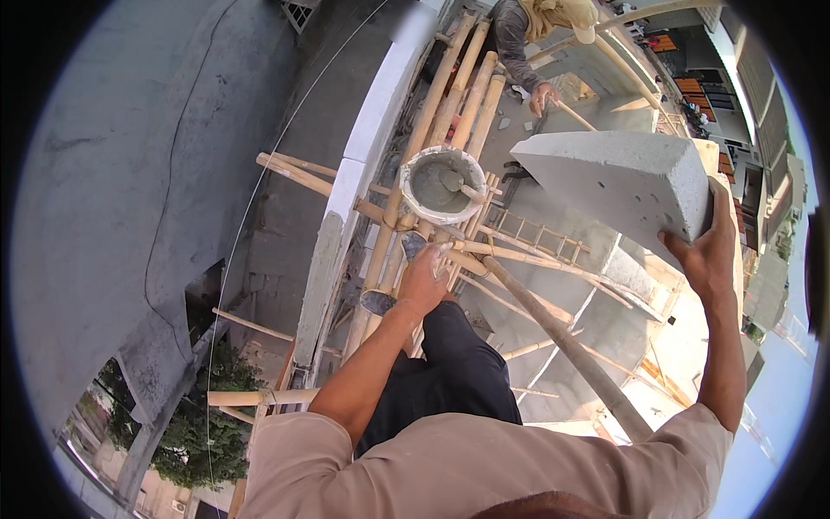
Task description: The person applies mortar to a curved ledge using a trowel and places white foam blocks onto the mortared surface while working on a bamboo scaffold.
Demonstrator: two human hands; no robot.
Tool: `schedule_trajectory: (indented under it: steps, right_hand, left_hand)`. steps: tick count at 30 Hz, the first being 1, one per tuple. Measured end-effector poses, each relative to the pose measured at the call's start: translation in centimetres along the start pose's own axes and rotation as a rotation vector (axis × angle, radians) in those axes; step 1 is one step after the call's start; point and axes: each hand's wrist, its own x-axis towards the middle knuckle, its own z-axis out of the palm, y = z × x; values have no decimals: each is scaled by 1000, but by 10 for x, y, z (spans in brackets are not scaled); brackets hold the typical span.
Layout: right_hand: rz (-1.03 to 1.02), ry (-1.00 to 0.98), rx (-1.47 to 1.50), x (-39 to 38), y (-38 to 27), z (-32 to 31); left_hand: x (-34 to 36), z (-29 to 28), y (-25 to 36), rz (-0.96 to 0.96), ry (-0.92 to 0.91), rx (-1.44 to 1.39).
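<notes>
My right hand (pixel 705 251) is closed on the end of a large grey lightweight concrete block (pixel 618 177), which hangs tilted in the air at the right. Below the mortar bucket (pixel 405 186) my left hand (pixel 424 278) has its fingers curled beside the bamboo poles. What it holds, if anything, is hidden. The round bucket has a mortar-smeared rim and holds wet grey mortar (pixel 430 192). Inside it lies a mortar-coated tool (pixel 458 183) with a handle; its exact kind I cannot make out.
Bamboo scaffold poles (pixel 445 91) run under the bucket and my feet. A thick slanting pole (pixel 571 350) crosses to the right of my legs. At the left stands a pale block wall (pixel 372 121), with a drop beside it. A co-worker's hand (pixel 542 98) is beyond the block.
</notes>
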Motion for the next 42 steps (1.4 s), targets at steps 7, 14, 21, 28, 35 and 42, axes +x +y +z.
schedule_trajectory:
  steps: [7,14,21,28,35,42]
  right_hand:
    - [-153,-180,80,-63,-75,-33]
    - [-453,-349,229,-88,-132,-21]
    - [-839,-437,160,-40,-166,9]
    - [-758,-643,564,13,-188,110]
    - [-625,-1063,1059,41,-287,270]
    - [-503,-1294,1115,48,-333,403]
  left_hand:
    - [27,-49,54,192,-69,164]
    - [-49,-100,-26,278,104,190]
    - [-152,-135,-25,72,393,60]
    - [-243,-166,-40,-144,697,376]
    - [-257,-182,-110,-401,839,521]
    - [-259,-180,-181,-608,832,578]
